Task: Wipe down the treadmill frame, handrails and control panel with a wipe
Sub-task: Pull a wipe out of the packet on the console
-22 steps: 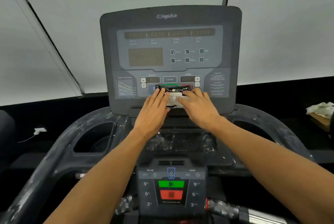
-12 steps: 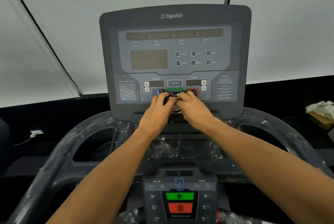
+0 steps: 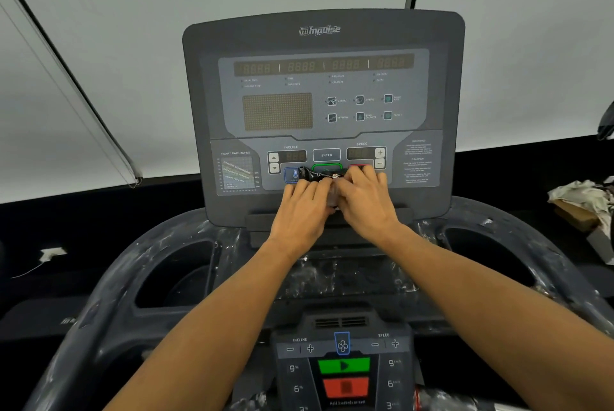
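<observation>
Both hands, left hand and right hand, grip a black packet covering control panel buttons.

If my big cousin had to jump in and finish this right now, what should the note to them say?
Left hand: fingers curled on the black wipe packet, held up in front of the control panel.
Right hand: pinching the same packet's other end; the two hands meet at its middle.
Done: the packet is in hand; whether it is open yet cannot be told. No loose wipe shows.
Left: take out a wipe, then clean the control panel, the handrails with their white smears, and the frame.
Also: crumpled cloths lie at the far right.
</observation>
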### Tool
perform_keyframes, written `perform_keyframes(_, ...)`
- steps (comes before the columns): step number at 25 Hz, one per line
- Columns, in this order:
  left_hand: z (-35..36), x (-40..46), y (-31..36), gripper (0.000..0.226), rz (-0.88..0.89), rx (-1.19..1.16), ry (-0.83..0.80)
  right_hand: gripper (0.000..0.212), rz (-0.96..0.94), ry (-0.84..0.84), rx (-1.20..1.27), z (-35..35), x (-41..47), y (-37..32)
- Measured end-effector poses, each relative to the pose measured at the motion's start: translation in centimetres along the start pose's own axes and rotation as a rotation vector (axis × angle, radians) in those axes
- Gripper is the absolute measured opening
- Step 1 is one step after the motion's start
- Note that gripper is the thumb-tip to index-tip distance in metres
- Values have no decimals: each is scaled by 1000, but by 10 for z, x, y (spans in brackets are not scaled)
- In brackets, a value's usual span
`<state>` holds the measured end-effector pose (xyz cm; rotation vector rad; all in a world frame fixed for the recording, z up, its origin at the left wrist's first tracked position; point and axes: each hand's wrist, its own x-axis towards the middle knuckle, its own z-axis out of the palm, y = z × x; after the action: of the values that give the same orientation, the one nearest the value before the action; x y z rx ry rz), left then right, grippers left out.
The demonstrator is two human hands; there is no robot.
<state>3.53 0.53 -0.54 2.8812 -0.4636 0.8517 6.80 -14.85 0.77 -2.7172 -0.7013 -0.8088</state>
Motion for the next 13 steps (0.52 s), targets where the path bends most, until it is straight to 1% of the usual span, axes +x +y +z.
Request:
perform_keyframes(2,1,1,0,38,13,19,2,25,76,-65,94,-2,1,0)
perform_keyframes(3,2,1,0,36,35,32,10,23,92,-84,135,-2,2,2)
perform_keyframes(6,8,-1,0,40,58,13,27,21,122,-89,196,-1,5,9)
perform_keyframes(10,11,1,2,26,44,-1,71,31,172,-152,297,-3,6,11)
perform_keyframes(13,11,5,1,26,16,-8,68,41,201,-139,415,-5,2,11)
